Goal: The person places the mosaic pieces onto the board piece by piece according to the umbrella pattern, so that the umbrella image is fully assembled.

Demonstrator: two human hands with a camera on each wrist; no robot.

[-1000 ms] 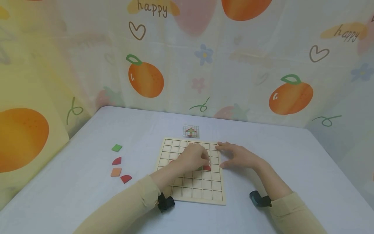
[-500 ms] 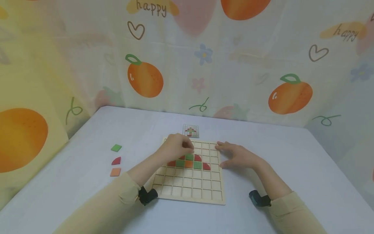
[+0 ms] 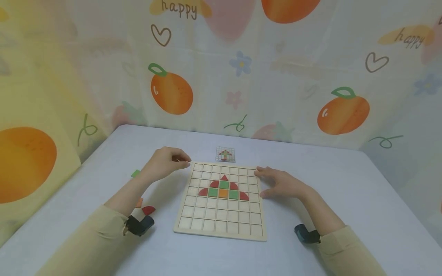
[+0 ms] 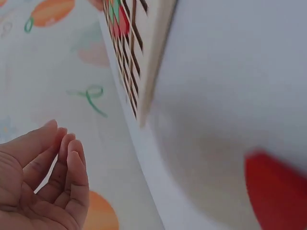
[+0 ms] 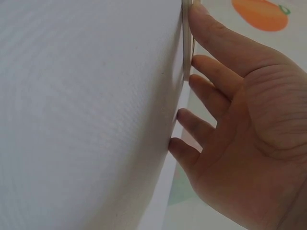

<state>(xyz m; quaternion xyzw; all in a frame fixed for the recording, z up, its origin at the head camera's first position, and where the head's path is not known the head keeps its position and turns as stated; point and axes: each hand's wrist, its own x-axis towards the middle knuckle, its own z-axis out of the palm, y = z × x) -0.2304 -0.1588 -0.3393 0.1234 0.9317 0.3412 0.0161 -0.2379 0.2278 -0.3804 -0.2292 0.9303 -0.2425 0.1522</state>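
Note:
A wooden grid board [image 3: 203,222] lies mid-table. Set in its cells are a red triangle [image 3: 224,178] at the top, a green square [image 3: 224,184] under it, an orange square [image 3: 223,193] with green squares at both sides, and red quarter circles at the outer ends. Just off the board's far left corner, my left hand [image 3: 165,163] hovers with loosely bent fingers; the left wrist view shows nothing between them. My right hand [image 3: 281,184] rests at the board's right edge, thumb and fingertips spread along it, as the right wrist view also shows.
Left of the board lie a red quarter circle [image 3: 148,210], an orange piece [image 3: 139,202] and a green piece [image 3: 135,173], the latter two partly behind my left arm. A small pattern card [image 3: 225,154] lies beyond the board. A printed curtain [image 3: 207,76] hangs behind the table.
My left hand has moved left off the board's middle, baring the red triangle in the upper row. The right hand stays at the right edge.

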